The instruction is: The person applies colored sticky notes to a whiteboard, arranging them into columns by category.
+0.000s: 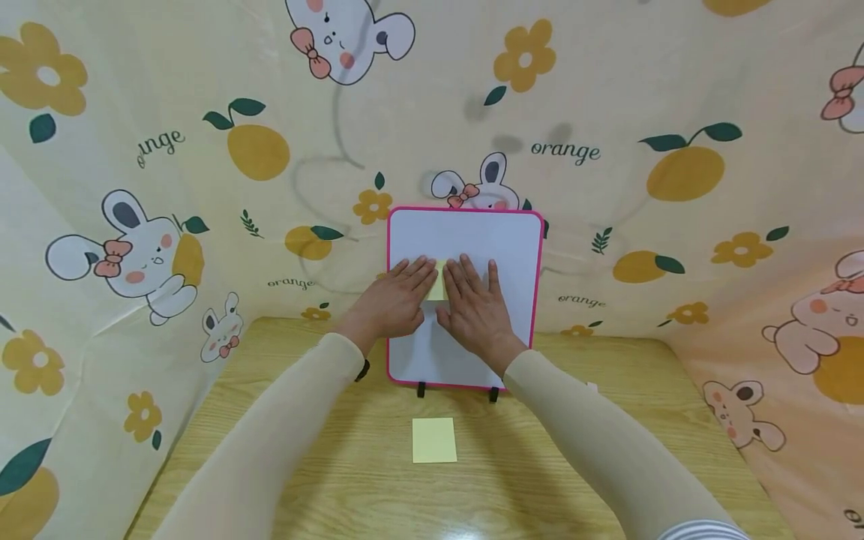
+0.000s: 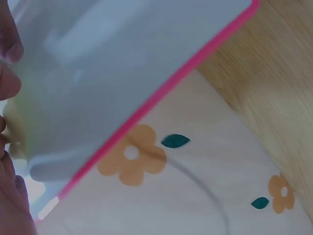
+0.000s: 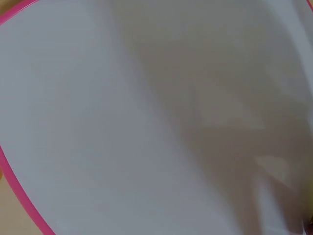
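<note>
On a white rectangular board (image 1: 466, 236) with a pink rim (image 1: 466, 211), two hands rest — left hand (image 1: 397, 300) and right hand (image 1: 476, 309), fingers straight and unclenched — touching either side of a pale-yellow square paper note (image 1: 437, 289), slightly left of and above centre. The left hand crosses the left rim; open white surface runs up to the top rim and rightward. One second yellow note (image 1: 434, 440) lies on the light wood-grain table (image 1: 351, 480), before the board's two black feet (image 1: 421, 389).
</note>
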`<action>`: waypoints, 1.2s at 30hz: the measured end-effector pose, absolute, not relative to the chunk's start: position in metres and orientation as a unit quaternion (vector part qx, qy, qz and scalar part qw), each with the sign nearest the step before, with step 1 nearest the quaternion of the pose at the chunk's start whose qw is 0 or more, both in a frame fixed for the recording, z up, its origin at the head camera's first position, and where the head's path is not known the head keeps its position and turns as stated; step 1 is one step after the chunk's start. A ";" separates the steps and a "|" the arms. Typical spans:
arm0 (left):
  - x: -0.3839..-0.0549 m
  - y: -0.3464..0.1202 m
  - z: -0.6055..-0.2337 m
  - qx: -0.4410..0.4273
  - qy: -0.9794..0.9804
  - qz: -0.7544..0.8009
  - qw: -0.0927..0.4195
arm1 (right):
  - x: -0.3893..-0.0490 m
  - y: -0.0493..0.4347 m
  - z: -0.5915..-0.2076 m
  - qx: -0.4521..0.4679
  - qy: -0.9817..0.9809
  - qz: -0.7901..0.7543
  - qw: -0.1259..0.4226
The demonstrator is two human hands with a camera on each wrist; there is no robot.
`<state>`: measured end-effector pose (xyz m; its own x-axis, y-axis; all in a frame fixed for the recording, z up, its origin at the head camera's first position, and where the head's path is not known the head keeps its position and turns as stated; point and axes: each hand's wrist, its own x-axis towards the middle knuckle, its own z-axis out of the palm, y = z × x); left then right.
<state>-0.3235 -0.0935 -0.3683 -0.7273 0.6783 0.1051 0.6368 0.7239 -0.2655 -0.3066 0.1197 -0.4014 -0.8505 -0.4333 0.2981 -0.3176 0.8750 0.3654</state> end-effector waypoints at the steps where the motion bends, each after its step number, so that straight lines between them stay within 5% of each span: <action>1: -0.324 -0.092 -0.368 -0.358 -0.923 0.106 0.096 | -0.306 0.119 -0.402 0.197 -0.950 -0.155 0.188; 21: -0.324 -0.117 -0.375 -0.330 -0.933 0.113 0.084 | -0.321 0.102 -0.394 0.283 -0.921 -0.182 0.196; 36: -0.320 -0.118 -0.384 -0.344 -0.932 0.090 0.073 | -0.307 0.122 -0.422 0.218 -0.943 -0.135 0.210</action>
<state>-0.3198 -0.1175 -0.3842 -0.7530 0.6539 0.0735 0.6278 0.7473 -0.2178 -0.3065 0.1215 -0.4218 -0.8169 -0.4681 0.3370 -0.3546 0.8684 0.3465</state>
